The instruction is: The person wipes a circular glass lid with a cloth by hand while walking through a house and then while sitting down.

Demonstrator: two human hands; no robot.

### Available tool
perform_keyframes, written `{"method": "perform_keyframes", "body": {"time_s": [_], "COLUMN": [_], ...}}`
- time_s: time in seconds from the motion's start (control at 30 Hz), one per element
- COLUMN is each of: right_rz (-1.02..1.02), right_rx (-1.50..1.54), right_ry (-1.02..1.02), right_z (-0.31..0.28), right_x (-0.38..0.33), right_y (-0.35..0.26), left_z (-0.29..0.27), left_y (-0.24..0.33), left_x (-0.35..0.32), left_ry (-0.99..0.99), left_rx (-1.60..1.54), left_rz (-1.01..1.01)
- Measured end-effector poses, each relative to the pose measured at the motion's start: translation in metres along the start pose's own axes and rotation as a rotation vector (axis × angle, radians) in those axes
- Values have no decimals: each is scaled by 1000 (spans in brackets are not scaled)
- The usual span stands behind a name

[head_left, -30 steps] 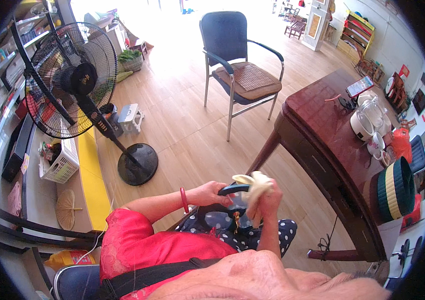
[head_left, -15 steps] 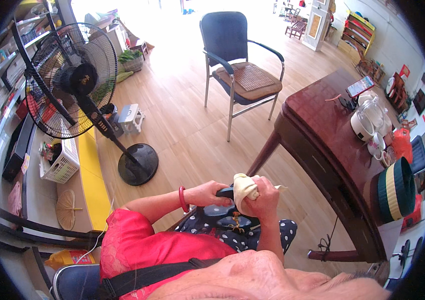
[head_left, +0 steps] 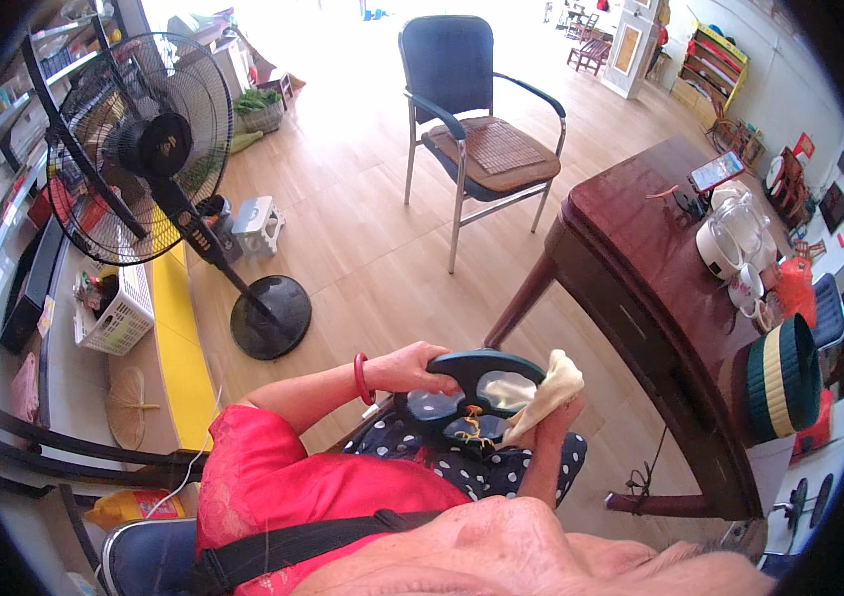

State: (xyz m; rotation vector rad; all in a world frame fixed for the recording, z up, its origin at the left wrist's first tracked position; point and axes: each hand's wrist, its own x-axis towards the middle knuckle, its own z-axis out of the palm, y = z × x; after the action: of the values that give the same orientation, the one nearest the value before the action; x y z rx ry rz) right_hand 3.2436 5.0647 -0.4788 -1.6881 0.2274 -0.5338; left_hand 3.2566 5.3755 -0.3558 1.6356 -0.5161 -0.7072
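Observation:
My left hand (head_left: pixel 416 369) is closed on the upper left edge of a round dark divided tray (head_left: pixel 465 382), held tilted above my lap. The tray has rounded panels that look glossy or see-through. A gold-orange ornament (head_left: pixel 470 428) shows near its lower middle; whether it is fixed there I cannot tell. In my right hand (head_left: pixel 562 410) is a cream cloth (head_left: pixel 549 393), bunched and spread against the right side of the tray. The cloth hides most of those fingers. Below lies dark polka-dot fabric (head_left: pixel 563 460) over my legs.
To the right stands a dark red wooden table (head_left: pixel 630 214) bearing a phone (head_left: pixel 717 172), a white glass-lidded pot (head_left: pixel 722 248) and a green-and-cream ribbed container (head_left: pixel 782 379). A standing fan (head_left: pixel 163 144) is on the left, and an armchair (head_left: pixel 481 149) stands ahead.
The tray has tipped up so its panelled face shows. My right hand has shifted right and lower, and the bunched cloth has opened out along the tray's right edge.

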Motion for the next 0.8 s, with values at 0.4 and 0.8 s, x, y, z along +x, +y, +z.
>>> {"method": "perform_keyframes", "body": {"time_s": [0.4,0.8], "right_rz": [-143,-222], "right_rx": [-15,-265], "right_ry": [-224,-305], "right_z": [33,33], "right_x": [-19,-2], "right_y": [-92,-121], "left_z": [1,0], "left_y": [3,8], "left_x": [-8,-3], "left_ry": [-56,-54], "left_rx": [39,43], "left_rz": [44,53]}}
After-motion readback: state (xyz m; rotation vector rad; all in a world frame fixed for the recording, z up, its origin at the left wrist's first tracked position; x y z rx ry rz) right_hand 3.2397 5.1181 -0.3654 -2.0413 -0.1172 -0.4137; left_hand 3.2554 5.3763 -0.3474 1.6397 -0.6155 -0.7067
